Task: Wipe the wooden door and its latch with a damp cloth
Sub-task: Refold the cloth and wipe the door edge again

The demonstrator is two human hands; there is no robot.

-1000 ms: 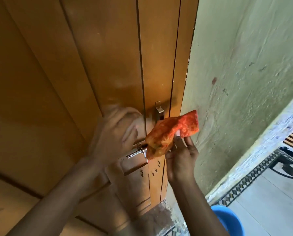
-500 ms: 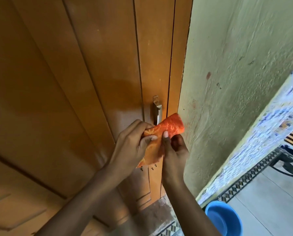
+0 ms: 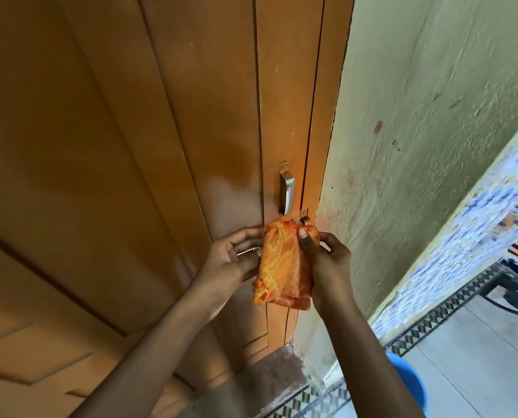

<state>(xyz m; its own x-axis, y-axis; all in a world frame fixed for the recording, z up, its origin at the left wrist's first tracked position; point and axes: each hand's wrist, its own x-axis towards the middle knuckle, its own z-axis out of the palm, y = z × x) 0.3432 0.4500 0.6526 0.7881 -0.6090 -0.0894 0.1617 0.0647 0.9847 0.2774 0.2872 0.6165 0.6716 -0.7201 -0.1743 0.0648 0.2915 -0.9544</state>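
The brown wooden door (image 3: 149, 146) fills the left and centre, with a darker damp patch beside its metal handle (image 3: 286, 193). A folded orange patterned cloth (image 3: 282, 263) hangs in front of the door just below the handle. My right hand (image 3: 327, 267) grips the cloth's right side, thumb on its front. My left hand (image 3: 233, 260) holds the cloth's left edge, fingers curled. Behind the cloth lies the metal latch; a bit of its bolt (image 3: 247, 252) shows by my left fingers and its small staple (image 3: 304, 220) peeks above the cloth.
A pale green rough wall (image 3: 426, 131) stands right of the door frame. A blue bucket (image 3: 408, 384) sits on the tiled floor at lower right, near a patterned tile border and a dark metal furniture leg (image 3: 514, 297).
The cloth has gone from a raised bunch to a flat folded pad hanging lower, covering the latch. My left hand shifted from the latch to the cloth's left edge.
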